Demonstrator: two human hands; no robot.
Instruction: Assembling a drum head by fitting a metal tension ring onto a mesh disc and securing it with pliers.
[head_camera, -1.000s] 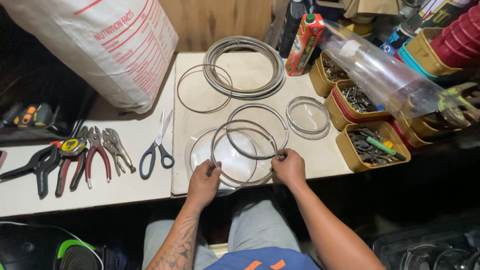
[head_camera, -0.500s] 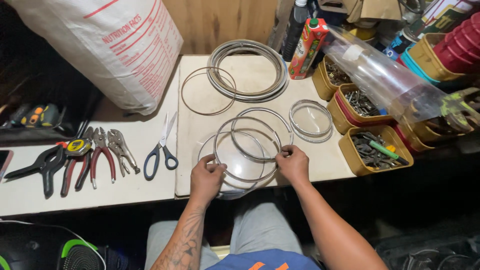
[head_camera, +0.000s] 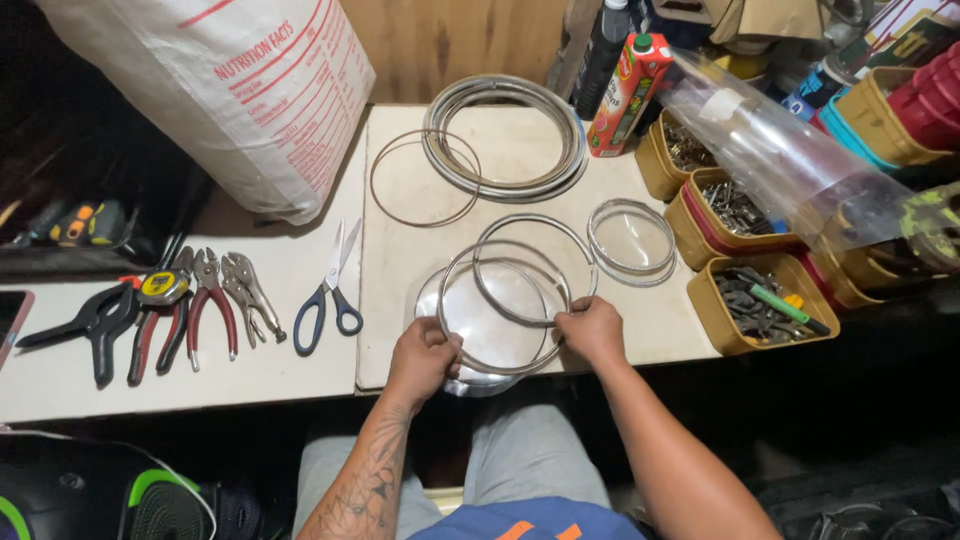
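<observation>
While both hands work at the near edge of the pale board (head_camera: 400, 330), the left hand (head_camera: 425, 355) and the right hand (head_camera: 592, 330) each pinch the rim of 1 large metal ring (head_camera: 455, 275) held over a round glass disc (head_camera: 480, 330). A second ring (head_camera: 535, 222) overlaps it, and blue-handled scissors (head_camera: 325, 290) lie just left.

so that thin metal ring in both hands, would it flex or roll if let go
The metal ring looks thin, so it probably flexes a little and feels light. The left hand and right hand grip opposite edges, suggesting it holds its shape. Dropped flat it would likely settle; on edge it could roll.
</observation>
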